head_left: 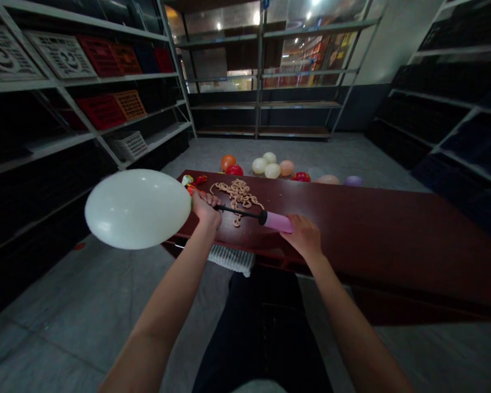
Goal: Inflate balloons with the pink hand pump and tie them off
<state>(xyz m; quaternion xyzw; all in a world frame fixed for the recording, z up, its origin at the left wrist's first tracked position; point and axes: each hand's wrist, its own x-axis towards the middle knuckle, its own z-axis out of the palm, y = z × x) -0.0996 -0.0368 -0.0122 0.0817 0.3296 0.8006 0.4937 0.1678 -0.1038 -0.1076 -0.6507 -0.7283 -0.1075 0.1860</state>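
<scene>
A large, inflated white balloon (pixel 138 208) extends left from my left hand (pixel 207 208), whose fingers are closed around its neck. The black rod of a balloon pump (pixel 279 221) runs into that same hand. My right hand (pixel 305 236) is wrapped around the pump's pink barrel, and the rod is drawn out between the two hands. Behind the rod, a heap of beige cord (pixel 239 192) lies on the dark red table (pixel 352 229). Small red and pale uninflated balloons (pixel 188 180) lie beyond my left hand, which partly covers some of them.
Several inflated balloons (pixel 272 170) in white, orange, red, peach and purple rest on the floor past the table's far edge. Shelves with plastic crates (pixel 102 112) stand at left, with more racks behind and at right. Grey ribbed material (pixel 231 259) shows below the near edge.
</scene>
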